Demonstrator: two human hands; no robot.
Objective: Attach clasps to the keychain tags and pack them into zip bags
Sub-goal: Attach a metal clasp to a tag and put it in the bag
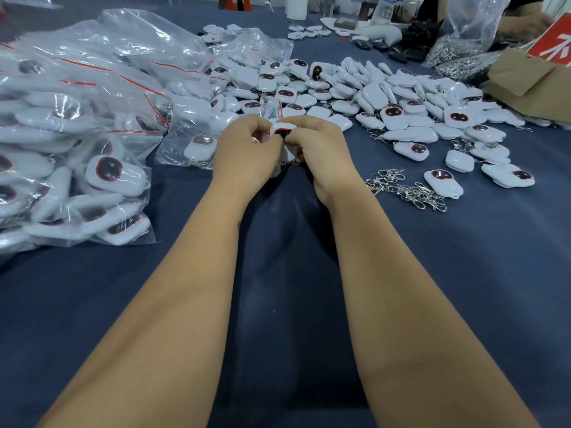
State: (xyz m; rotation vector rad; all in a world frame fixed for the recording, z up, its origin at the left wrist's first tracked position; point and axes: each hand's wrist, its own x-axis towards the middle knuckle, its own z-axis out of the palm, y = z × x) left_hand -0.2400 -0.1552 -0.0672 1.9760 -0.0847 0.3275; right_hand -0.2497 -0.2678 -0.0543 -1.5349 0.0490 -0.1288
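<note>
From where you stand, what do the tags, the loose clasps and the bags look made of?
Tags: likely glossy white plastic, smooth with highlights, dark red-rimmed face. Loose clasps: bright silver metal by the glint. Bags: thin clear plastic film, crinkled and shiny, with red zip strips.

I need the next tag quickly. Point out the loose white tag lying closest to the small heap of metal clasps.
The face-up tag just right of the clasp heap, nearest the person; the other loose tags lie farther off.

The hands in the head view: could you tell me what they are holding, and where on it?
Both the left hand and right hand pinch one white keychain tag by its lower sides; its top shows.
</note>
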